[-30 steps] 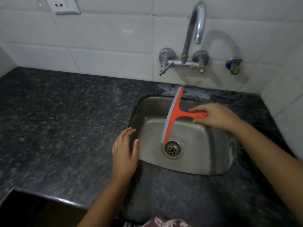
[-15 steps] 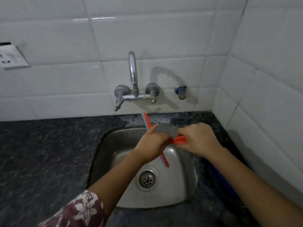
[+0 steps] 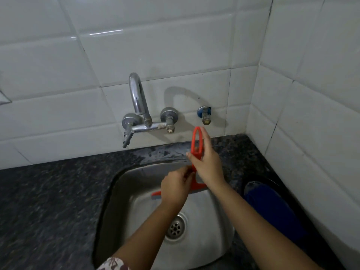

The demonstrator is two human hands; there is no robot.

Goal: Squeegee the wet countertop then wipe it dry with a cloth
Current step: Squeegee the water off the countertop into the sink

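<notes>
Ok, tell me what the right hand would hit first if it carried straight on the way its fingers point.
The right hand points up along the squeegee handle toward the back wall. Likely first contact: the small valve, or the tile beside it; depth is unclear from one view.

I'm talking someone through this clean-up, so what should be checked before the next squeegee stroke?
1. Grip on the squeegee: right hand grips the handle and left hand pinches it near the blade. Ok.
2. Blade on the countertop: it hangs over the sink. Not ok.
3. Blade edge clean: the left hand hides most of it. Cannot tell.
4. Counter dry: wet streaks show behind the sink. Not ok.
5. Blue cloth ready: it lies on the countertop right of the sink. Ok.
6. Tap off: no water is running. Ok.
</notes>
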